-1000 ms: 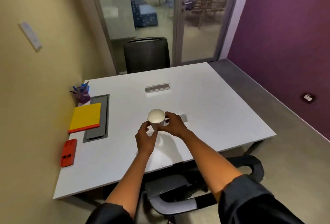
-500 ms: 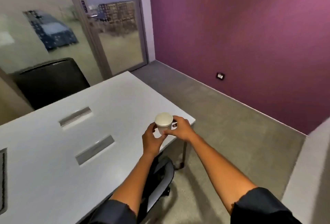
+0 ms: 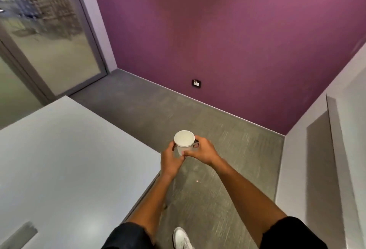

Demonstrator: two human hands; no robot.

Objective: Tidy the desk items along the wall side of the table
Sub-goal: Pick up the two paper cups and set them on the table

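Observation:
A white paper cup [image 3: 184,140] is held upright in both hands, out past the right corner of the white table [image 3: 65,161] and over the grey floor. My left hand [image 3: 171,160] cups its lower left side. My right hand [image 3: 202,152] wraps the right side, fingers around the wall of the cup. The cup's inside looks pale and I cannot tell whether it holds anything. The desk items by the wall side are out of view.
A purple wall [image 3: 227,40] with a black socket plate [image 3: 196,83] stands ahead. A glass door [image 3: 45,40] is at the left, a pale wall panel [image 3: 336,159] at the right. A white shoe [image 3: 182,237] shows on the floor below. A grey cable slot [image 3: 18,236] sits in the table.
The view has swung right, away from the table and its yellow pad, red item and pen cup. Both hands kept hold of the cup, which is now over the floor rather than the tabletop.

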